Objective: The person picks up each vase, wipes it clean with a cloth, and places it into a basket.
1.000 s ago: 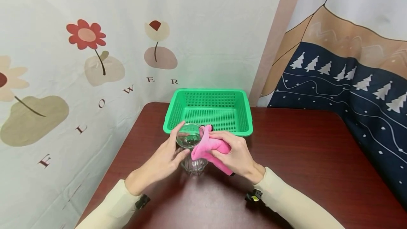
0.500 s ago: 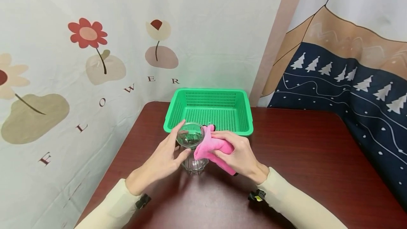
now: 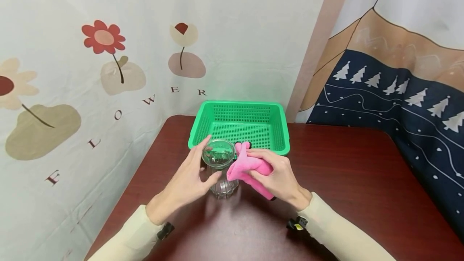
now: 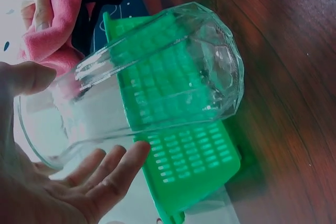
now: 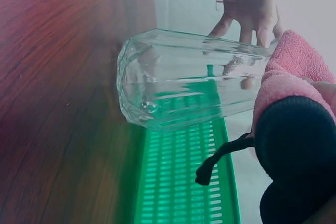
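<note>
A clear glass vase [image 3: 224, 186] with a faceted lower body stands upright in front of the green basket. My left hand [image 3: 185, 176] holds it near the top, thumb on the near side and forefinger along the rim; in the left wrist view the other fingers [image 4: 113, 177] lie beside the glass. My right hand [image 3: 277, 174] grips a bunched pink cloth [image 3: 250, 168] with black ends, close by the vase's right side. From the right wrist, the cloth [image 5: 294, 72] overlaps the vase's mouth, and a black strap [image 5: 220, 156] hangs from it.
Directly behind the vase, the green plastic basket [image 3: 284, 132] with slotted walls stands at the back of the dark red table [image 3: 348, 172]. A printed curtain [image 3: 253, 31] hangs behind the table, and a navy tree-patterned one [image 3: 384, 112] on the right.
My right hand has drawn the pink cloth slightly right, away from the vase's rim. The left hand stays around the vase. The whole view has shifted a little.
</note>
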